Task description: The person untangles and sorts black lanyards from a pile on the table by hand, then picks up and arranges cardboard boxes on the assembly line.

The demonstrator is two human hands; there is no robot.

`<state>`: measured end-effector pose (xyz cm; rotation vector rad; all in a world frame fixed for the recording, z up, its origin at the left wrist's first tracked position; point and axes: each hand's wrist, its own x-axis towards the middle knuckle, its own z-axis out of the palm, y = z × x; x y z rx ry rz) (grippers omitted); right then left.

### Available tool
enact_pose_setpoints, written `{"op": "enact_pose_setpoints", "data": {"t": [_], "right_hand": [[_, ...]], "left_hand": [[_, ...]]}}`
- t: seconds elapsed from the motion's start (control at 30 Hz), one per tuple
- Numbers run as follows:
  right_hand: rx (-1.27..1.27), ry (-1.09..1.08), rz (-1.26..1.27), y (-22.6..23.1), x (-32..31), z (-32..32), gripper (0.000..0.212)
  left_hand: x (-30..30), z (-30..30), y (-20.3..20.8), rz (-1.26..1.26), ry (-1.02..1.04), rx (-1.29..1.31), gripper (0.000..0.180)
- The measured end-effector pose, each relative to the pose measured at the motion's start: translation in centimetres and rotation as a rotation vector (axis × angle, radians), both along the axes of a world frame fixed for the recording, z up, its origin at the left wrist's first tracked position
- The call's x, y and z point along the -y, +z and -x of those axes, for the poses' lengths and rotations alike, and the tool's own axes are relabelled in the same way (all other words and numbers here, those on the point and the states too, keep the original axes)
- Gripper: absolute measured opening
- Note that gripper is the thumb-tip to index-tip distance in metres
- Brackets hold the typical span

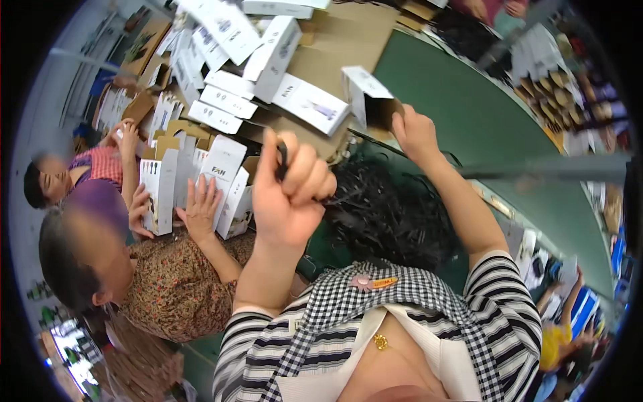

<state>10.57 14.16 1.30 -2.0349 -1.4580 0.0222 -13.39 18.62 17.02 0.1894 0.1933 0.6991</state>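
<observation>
Beyond a tangled heap of thin black strips (395,214), the right hand (414,134) is gripping the edge of an open white cardboard box (370,92) with a brown inside. Left of the heap, the left hand (293,184) is curling nearly into a fist around a small black object (282,162), its kind unclear. Beyond the heap, leftward, a white rectangular printed carton (311,105) is lying.

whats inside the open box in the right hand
The open box shows bare brown cardboard inside; its sides and the right hand cover the rest, so contents there cannot be told.
</observation>
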Motion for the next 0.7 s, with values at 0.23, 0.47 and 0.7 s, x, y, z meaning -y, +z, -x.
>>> {"op": "enact_pose_setpoints", "data": {"t": [0.23, 0.47, 0.7], "right_hand": [[-0.48, -0.091, -0.027, 6.1, 11.6, 1.4, 0.028], [-0.901, -0.166, 0.024, 11.7, 27.6, 2.4, 0.022], [-0.702, -0.374, -0.149, 11.2, 39.6, 4.8, 0.023]], "left_hand": [[4.8, -9.3, 5.3, -0.215, -0.258, 0.153, 0.041], [19.3, -11.4, -3.4, -1.296, -0.136, -0.628, 0.017], [30.4, -13.6, -1.9, -1.117, -0.391, -0.428, 0.012]]}}
